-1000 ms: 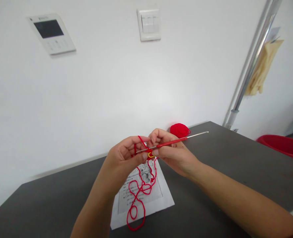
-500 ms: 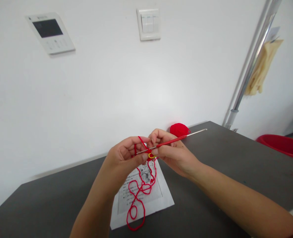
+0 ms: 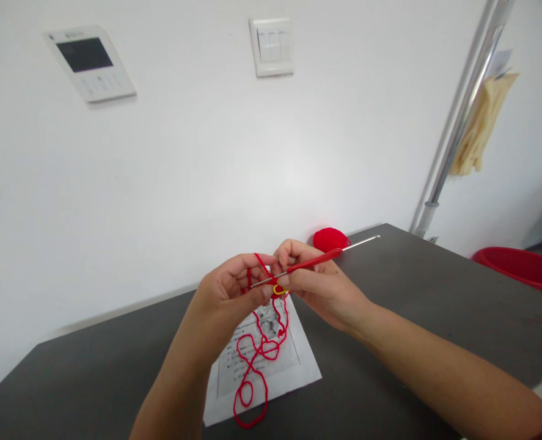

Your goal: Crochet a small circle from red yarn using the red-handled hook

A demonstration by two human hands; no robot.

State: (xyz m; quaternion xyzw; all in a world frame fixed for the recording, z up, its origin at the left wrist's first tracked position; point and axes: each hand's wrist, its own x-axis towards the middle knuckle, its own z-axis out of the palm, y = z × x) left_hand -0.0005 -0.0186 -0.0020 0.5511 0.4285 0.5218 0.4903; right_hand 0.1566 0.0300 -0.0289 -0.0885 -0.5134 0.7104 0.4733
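My right hand (image 3: 319, 286) is closed round a crochet hook (image 3: 319, 259) with a red grip and a metal shaft that points up and to the right. My left hand (image 3: 231, 288) is closed on red yarn (image 3: 256, 357), pinching a small red piece of crochet work with a yellow ring marker (image 3: 278, 289) where the hook's tip meets it. Both hands are held together above the table. Loose loops of the yarn trail down onto a printed paper sheet (image 3: 293, 366). A red yarn ball (image 3: 328, 239) lies behind my right hand near the wall.
The dark grey table (image 3: 412, 305) runs to a white wall with a light switch (image 3: 271, 46) and an intercom panel (image 3: 90, 64). A metal pole (image 3: 458, 122) with hanging beige gloves (image 3: 479, 125) stands at right; a red basin (image 3: 522, 269) sits beyond the table's right edge.
The hook's far end has dipped slightly and shifted left; the hands stay together at the same spot. The view has shifted a little.
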